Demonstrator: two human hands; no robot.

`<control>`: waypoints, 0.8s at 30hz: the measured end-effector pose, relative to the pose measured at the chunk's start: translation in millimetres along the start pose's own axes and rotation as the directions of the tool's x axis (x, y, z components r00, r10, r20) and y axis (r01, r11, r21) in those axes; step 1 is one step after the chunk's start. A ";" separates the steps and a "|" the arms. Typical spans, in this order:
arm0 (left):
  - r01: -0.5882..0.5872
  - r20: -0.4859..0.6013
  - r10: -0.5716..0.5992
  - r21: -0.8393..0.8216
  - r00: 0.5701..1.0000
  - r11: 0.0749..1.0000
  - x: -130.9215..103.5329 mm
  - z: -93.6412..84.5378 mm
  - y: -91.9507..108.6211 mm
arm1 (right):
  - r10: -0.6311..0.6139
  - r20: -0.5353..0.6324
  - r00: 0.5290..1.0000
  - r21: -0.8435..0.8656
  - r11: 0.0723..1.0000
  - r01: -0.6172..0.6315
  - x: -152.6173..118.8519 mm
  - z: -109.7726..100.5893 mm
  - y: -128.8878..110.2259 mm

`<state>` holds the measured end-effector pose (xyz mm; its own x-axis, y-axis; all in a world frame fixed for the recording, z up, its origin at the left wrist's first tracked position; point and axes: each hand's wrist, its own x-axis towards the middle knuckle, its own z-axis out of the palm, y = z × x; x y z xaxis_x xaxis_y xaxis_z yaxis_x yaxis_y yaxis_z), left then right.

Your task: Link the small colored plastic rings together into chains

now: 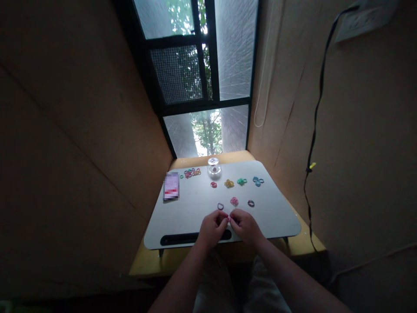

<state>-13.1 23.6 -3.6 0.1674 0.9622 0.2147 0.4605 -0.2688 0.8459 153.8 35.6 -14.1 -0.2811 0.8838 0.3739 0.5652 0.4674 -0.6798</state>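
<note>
My left hand (pixel 213 226) and my right hand (pixel 245 225) meet over the front of a white lap table (pixel 192 213), fingertips pinched around a small pink band (pixel 229 219). Just beyond them lie a purple band (pixel 220 206), a pink pile of bands (pixel 234 201) and a dark band cluster (pixel 250 203). Farther back are small groups in red (pixel 213 184), yellow (pixel 229 183), green (pixel 241 181) and blue (pixel 258 181). A mixed-colour pile (pixel 192 173) sits at the back left.
A clear round container (pixel 214 170) stands at the table's back edge. A phone-like flat object (pixel 171 186) lies at the left. A black slot (pixel 179 238) runs along the front edge. Walls rise on both sides, with a black cable (pixel 314 126) hanging at the right.
</note>
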 end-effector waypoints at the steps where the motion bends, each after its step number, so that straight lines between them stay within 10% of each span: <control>1: -0.001 0.008 0.001 -0.006 1.000 1.000 -0.2 -0.3 0.5 | -0.001 -0.002 1.000 0.004 1.000 0.001 0.0 0.2 0.3; 24: 0.019 -0.005 -0.019 0.030 1.000 0.999 1.8 3.5 -4.5 | 0.022 -0.005 1.000 0.103 0.995 -0.021 -0.6 -4.0 -7.0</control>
<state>-11.8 26.4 -8.7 0.1541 0.9674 0.2012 0.4894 -0.2516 0.8350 153.1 31.8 -7.1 -0.2649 0.8937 0.3621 0.4885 0.4481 -0.7487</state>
